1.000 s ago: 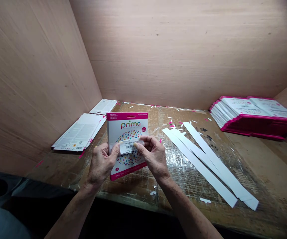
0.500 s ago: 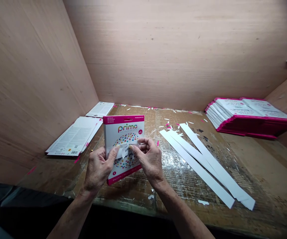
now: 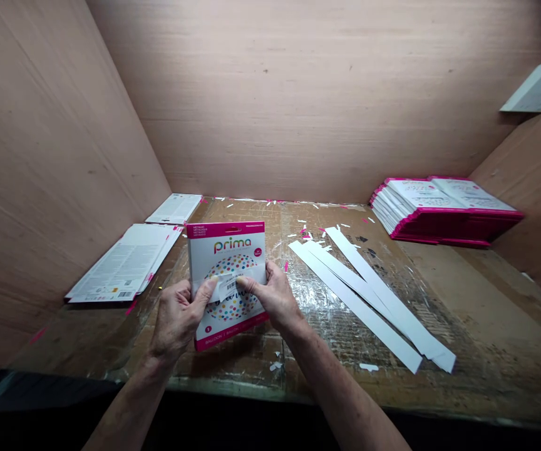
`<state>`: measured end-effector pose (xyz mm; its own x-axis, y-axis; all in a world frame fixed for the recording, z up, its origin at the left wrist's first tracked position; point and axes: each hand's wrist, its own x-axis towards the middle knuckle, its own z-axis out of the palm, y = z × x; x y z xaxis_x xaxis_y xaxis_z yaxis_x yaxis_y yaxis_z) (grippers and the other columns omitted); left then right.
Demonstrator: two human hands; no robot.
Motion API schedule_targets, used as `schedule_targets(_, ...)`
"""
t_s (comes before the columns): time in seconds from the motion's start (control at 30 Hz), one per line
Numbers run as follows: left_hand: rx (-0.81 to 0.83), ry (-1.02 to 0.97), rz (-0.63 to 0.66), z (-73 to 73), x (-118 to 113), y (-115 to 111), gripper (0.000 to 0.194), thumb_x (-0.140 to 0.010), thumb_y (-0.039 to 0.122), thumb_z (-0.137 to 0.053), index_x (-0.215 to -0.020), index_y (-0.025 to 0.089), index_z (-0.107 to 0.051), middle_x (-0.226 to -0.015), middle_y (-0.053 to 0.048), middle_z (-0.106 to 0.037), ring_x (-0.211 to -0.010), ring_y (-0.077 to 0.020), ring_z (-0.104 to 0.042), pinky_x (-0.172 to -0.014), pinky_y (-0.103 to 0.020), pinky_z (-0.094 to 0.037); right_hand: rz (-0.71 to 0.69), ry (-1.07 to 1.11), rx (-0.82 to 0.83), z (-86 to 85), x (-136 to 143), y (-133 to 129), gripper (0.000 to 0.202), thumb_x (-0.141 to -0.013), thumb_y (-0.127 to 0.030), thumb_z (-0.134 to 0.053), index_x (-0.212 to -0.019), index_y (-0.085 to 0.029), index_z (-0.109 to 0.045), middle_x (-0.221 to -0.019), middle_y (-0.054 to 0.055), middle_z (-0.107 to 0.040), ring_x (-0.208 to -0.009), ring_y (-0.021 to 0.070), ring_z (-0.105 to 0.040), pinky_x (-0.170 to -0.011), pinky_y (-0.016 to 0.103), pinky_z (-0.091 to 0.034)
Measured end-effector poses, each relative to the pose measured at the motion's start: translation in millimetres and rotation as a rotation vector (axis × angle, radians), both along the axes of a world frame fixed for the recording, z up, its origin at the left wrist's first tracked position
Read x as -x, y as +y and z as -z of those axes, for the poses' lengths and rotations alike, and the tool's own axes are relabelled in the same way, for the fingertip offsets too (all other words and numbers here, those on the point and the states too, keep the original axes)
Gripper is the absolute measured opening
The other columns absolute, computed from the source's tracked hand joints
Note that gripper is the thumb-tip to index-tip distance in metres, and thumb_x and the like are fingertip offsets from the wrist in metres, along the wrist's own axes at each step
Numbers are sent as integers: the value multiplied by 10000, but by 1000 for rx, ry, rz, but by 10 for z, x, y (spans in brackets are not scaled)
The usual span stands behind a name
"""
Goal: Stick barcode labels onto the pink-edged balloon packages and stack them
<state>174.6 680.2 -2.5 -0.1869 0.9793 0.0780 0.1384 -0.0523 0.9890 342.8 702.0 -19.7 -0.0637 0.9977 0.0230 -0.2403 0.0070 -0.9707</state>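
A white and pink balloon box (image 3: 233, 247) with a dotted balloon picture stands tilted upright between my hands, above the table. My left hand (image 3: 179, 313) grips its left edge, thumb on the front. On the opposite edge my right hand (image 3: 275, 294) is closed, its fingers behind the box and its thumb pressing the front. Between the two thumbs, a pale strip with a barcode label (image 3: 230, 285) lies across the box front. The fingers behind the box are partly hidden.
Flat printed boxes (image 3: 111, 263) lie in piles at the left. Long white card strips (image 3: 359, 300) lie right of my hands. A stack of pink and white boxes (image 3: 449, 213) stands at the back right. Small paper scraps (image 3: 305, 235) litter the cardboard-covered table (image 3: 317, 382). Wooden panels surround it.
My right fingers have moved from the front of the box to its right edge and behind it. The thumbs still press the strip. The camera view has shifted slightly right.
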Motion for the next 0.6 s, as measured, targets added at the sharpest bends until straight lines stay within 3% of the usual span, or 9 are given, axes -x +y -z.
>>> schedule_targets(0.13, 47, -33, 43, 16, -45, 11, 333, -718, 466, -738, -774, 140, -704, -673, -59, -725, -532, -210, -651, -457, -271, -510, 62, 12, -30, 40, 13, -54, 529, -671, -435, -780, -1093, -210, -553, -1052, 70, -696, -935, 236, -675, -802, 384, -562)
schedule_targets(0.4, 8, 8, 0, 83, -71, 39, 296, -672, 414, -768, -620, 142, -664, -549, -26, -664, -470, -181, -605, -413, -242, -467, 156, -104, 39, 40, 11, -32, 674, -534, -470, -849, -1070, -201, -542, -1048, 75, -691, -931, 239, -676, -775, 356, -563)
schedule_targets(0.6, 47, -44, 48, 120, -105, 21, 321, -692, 445, -753, -706, 134, -673, -587, -34, -683, -498, -201, -633, -452, -268, -506, 205, -192, 80, 121, -3, -44, 706, -495, -489, -859, -1042, -195, -525, -987, 74, -696, -876, 235, -684, -731, 353, -564)
